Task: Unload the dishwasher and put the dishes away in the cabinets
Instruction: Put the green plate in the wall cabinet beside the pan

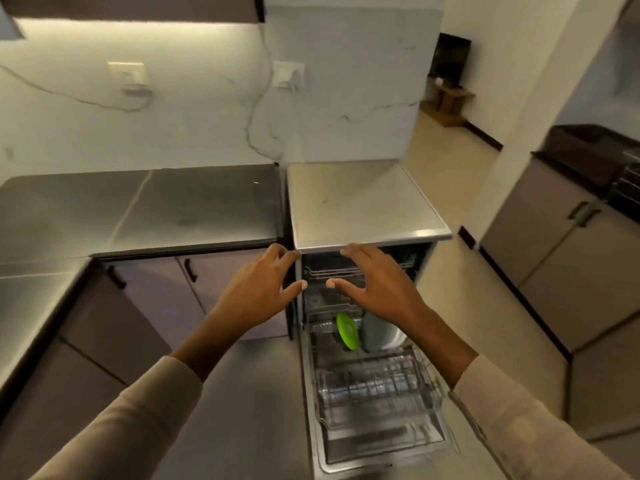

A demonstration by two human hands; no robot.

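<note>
Dishwasher (381, 459), one, door down, right of the steel table (138, 209).
Lower rack (374, 386) — drawn out over the door. It holds plates on edge at its far end: one bright green plate (347, 331), one grey plate (374, 332), white plate (398, 336) behind, number unclear.
Upper rack (332, 271) — inside, contents unclear.
Hands, two: left hand (258, 292) and right hand (377, 289), fingers spread wide, holding nothing, above the plates.

Brushed metal countertop (138, 209), wire metal rack (374, 386), glossy green plate (347, 331).
</note>
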